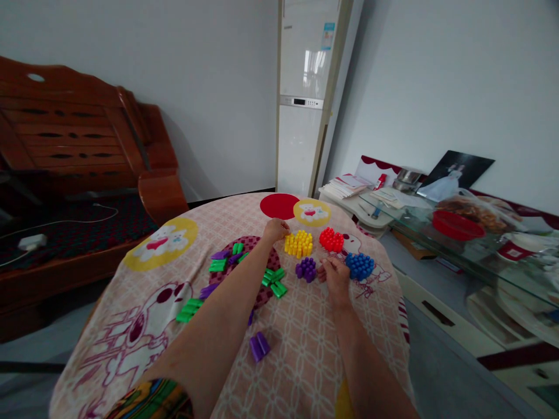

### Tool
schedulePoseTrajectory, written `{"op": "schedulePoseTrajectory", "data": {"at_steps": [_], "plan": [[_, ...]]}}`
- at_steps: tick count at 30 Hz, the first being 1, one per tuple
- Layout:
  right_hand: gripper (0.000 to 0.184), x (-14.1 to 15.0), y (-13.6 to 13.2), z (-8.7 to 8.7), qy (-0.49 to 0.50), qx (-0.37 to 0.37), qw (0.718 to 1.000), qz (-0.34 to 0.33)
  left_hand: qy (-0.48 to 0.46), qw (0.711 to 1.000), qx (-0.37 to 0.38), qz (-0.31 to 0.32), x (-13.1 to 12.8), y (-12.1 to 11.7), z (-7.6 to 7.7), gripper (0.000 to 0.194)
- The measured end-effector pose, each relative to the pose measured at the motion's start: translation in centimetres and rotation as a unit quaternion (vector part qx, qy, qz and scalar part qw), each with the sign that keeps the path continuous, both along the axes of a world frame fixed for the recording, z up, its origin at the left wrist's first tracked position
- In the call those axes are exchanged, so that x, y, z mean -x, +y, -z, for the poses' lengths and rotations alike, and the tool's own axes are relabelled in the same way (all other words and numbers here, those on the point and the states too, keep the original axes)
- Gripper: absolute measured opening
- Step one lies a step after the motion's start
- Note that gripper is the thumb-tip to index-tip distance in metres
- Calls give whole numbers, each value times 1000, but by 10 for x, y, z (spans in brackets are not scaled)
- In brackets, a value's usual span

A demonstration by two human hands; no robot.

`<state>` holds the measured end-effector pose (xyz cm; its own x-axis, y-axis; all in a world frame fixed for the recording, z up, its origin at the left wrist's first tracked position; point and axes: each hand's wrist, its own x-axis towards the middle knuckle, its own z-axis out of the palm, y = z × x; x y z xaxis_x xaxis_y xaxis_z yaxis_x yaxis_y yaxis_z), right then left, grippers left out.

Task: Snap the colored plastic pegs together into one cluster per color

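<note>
My left hand [276, 230] reaches to the far side of the table, its fingers closed together at the left edge of a cluster of upright yellow plastic pegs [299, 244]. Whether anything sits in those fingers is hidden. Just right of a small group of standing purple pegs [306, 269], my right hand [335, 274] is curled with fingertips together; what they hold, if anything, cannot be made out. Blue pegs [360, 266] stand close beside it on the right, and red pegs [331, 239] stand beyond it. Green pieces [188, 310] lie scattered around my left forearm, with purple pieces [259, 347] among them.
A patterned cloth [301, 349] covers the round table. A wooden bench [65, 134] stands at left, a tall white cabinet unit [301, 139] behind. On the right, a glass-topped stand [419, 235] carries papers, a red bowl [457, 226] and bags.
</note>
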<state>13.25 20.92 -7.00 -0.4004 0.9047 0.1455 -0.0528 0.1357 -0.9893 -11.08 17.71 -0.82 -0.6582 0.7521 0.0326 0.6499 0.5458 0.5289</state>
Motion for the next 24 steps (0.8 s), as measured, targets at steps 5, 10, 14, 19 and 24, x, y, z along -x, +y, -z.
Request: {"op": "schedulePoseTrajectory", "data": {"at_steps": [5, 10, 14, 19, 24], "plan": [[25, 1, -1, -1, -4, -6, 1000, 2, 27, 998, -48, 15, -9, 2, -9, 24], [26, -1, -2, -4, -15, -13, 1000, 6, 48, 996, -71, 30, -22, 1, -16, 22], [29, -2, -2, -3, -9, -13, 1000, 1, 52, 994, -97, 27, -26, -13, -23, 27], [29, 0, 0, -1, 3, -3, 1000, 5, 16, 977, -212, -8, -14, -67, -28, 32], [35, -3, 5, 0, -10, -12, 1000, 12, -3, 967, -239, -85, -2, -141, -15, 31]]}}
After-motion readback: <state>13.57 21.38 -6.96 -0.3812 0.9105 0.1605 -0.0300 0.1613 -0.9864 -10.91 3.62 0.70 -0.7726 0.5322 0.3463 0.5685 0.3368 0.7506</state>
